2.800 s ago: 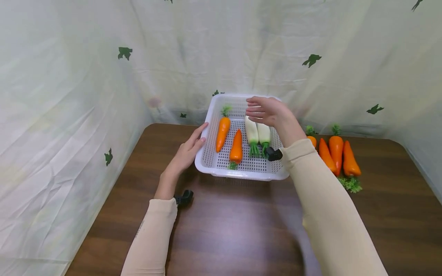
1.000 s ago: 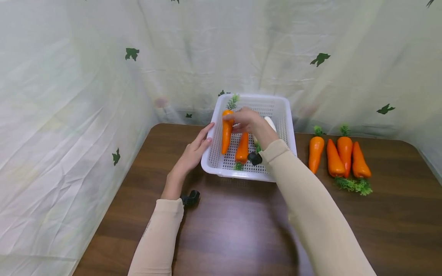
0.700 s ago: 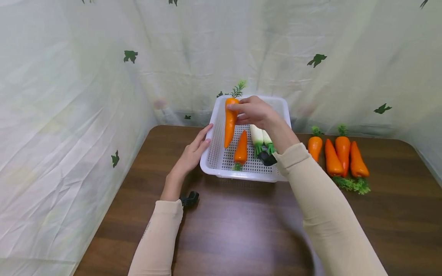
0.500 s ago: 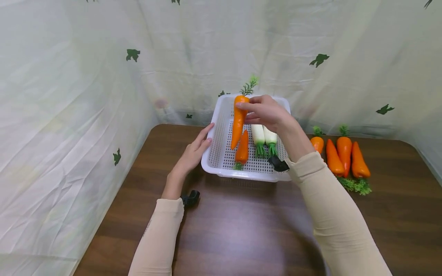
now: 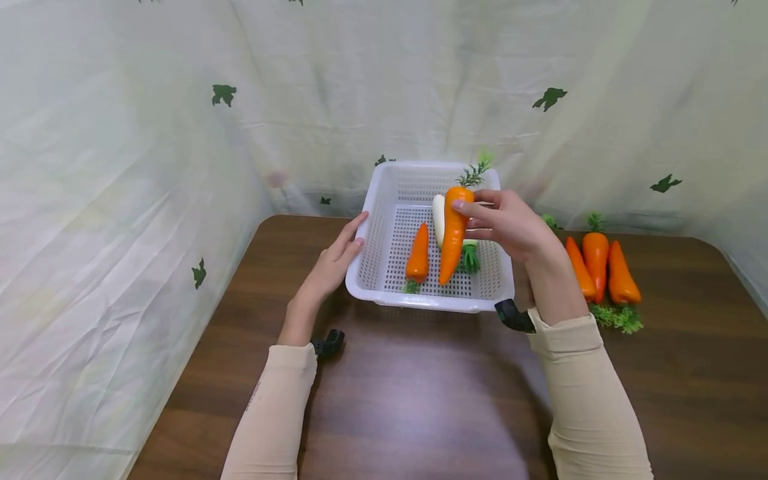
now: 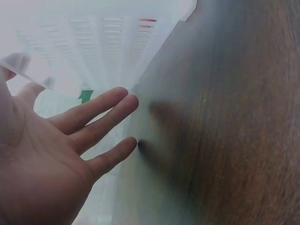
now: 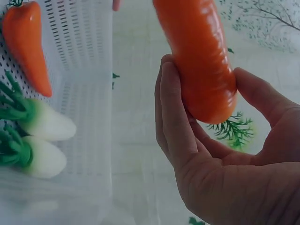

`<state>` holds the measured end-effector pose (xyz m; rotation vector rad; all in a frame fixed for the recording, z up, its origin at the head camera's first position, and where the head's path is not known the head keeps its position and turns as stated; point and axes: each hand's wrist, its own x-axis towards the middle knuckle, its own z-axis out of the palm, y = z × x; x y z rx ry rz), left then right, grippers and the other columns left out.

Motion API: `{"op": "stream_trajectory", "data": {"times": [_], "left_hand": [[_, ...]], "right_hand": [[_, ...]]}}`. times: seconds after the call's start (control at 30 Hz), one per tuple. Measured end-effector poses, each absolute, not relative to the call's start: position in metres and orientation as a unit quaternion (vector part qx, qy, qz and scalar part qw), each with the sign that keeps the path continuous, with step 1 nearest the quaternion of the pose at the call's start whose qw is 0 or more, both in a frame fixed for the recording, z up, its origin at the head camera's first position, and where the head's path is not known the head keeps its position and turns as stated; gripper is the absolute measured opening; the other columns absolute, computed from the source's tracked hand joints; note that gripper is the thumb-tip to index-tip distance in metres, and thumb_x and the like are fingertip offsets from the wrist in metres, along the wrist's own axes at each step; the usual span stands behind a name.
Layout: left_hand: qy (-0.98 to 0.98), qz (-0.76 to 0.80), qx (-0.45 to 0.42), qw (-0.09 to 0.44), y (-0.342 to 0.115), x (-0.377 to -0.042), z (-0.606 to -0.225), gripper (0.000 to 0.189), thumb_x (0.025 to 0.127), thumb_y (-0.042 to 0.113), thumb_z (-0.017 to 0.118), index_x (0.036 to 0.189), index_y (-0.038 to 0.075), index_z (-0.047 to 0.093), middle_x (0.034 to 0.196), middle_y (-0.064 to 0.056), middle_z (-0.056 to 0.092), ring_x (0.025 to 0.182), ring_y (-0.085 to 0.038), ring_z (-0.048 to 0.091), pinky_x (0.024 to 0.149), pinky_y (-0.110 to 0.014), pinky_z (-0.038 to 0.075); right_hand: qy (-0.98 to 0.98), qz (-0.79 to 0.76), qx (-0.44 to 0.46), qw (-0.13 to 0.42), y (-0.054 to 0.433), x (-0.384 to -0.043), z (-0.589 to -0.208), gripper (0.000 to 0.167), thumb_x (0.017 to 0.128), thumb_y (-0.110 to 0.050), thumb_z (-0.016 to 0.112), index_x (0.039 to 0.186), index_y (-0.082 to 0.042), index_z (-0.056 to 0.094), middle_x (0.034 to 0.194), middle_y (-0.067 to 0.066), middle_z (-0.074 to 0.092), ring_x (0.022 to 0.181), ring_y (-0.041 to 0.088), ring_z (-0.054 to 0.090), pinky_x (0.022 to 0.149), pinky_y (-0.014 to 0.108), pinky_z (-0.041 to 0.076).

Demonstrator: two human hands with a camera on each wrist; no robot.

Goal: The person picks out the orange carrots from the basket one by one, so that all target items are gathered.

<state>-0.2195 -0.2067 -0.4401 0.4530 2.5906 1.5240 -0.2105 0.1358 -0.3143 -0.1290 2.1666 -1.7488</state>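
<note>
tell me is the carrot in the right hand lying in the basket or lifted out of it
Lifted. The right hand grips the carrot near its leafy top, tip hanging down above the white basket floor.

Left hand (image 5: 329,265) flat; right hand (image 5: 507,223) curled, raised.

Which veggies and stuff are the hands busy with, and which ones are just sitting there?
In use:
- right hand grips a carrot, lifted above the basket
- left hand rests flat against the white basket

Just lying about:
- smaller carrot and two white radishes lying in the basket
- row of carrots on the table, to the right
</note>
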Motion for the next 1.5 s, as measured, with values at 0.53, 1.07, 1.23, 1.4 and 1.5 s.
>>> {"op": "stream_trajectory", "data": {"times": [0.53,1.07,1.23,1.4,1.5], "left_hand": [[0.854,0.495,0.149,0.056,-0.216,-0.220,-0.434,0.056,0.114,0.042,0.043,0.166,0.050,0.022,0.154,-0.015,0.051,0.115,-0.040,0.067,0.100,-0.056,0.050],[0.855,0.489,0.155,0.073,-0.215,-0.206,-0.405,0.059,0.115,0.031,0.041,0.170,0.029,0.021,0.155,-0.022,0.048,0.114,-0.041,0.067,0.097,-0.051,0.051],[0.852,0.497,0.151,0.064,-0.228,-0.218,-0.430,0.058,0.114,0.038,0.042,0.168,0.045,0.020,0.156,-0.017,0.048,0.114,-0.041,0.066,0.098,-0.051,0.050],[0.849,0.503,0.147,0.065,-0.228,-0.216,-0.431,0.057,0.114,0.039,0.042,0.167,0.048,0.021,0.153,-0.017,0.049,0.114,-0.041,0.065,0.096,-0.049,0.050],[0.850,0.503,0.146,0.061,-0.230,-0.216,-0.432,0.056,0.114,0.040,0.042,0.166,0.049,0.022,0.152,-0.017,0.050,0.113,-0.040,0.065,0.094,-0.046,0.050]], "right_hand": [[0.764,-0.619,-0.028,0.177,0.165,-0.186,-0.338,0.078,0.105,-0.042,0.064,0.161,0.002,0.032,0.150,0.021,0.052,0.117,0.018,0.066,0.098,0.027,0.058],[0.744,-0.655,0.011,0.130,0.251,-0.177,-0.339,0.077,0.108,-0.033,0.060,0.162,0.008,0.023,0.120,-0.010,0.061,0.102,0.009,0.063,0.085,0.017,0.057],[0.759,-0.636,0.044,0.128,0.266,-0.180,-0.339,0.090,0.106,-0.043,0.059,0.167,0.002,0.012,0.139,-0.002,0.050,0.106,0.008,0.058,0.086,0.015,0.055],[0.822,-0.551,0.052,0.133,0.284,-0.181,-0.346,0.092,0.107,-0.053,0.051,0.168,0.001,0.007,0.169,0.020,0.020,0.111,0.006,0.051,0.086,0.011,0.052],[0.824,-0.548,0.054,0.132,0.301,-0.181,-0.351,0.091,0.109,-0.048,0.050,0.167,0.004,0.004,0.170,0.024,0.021,0.107,0.001,0.052,0.083,0.009,0.052]]}}
